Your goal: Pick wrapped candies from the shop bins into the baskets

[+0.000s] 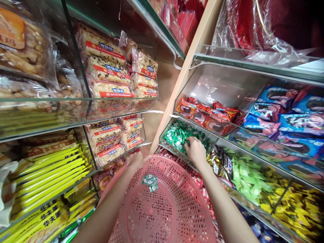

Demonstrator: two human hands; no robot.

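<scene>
Head view: right-hand fingers (189,142) curled, any pinch hidden, dug into green-wrapped candies (176,136) heaped under and left of the fingertips in a glass bin (170,154); left hand (135,161) farther off, curled over a pink basket's rim (162,161).
</scene>
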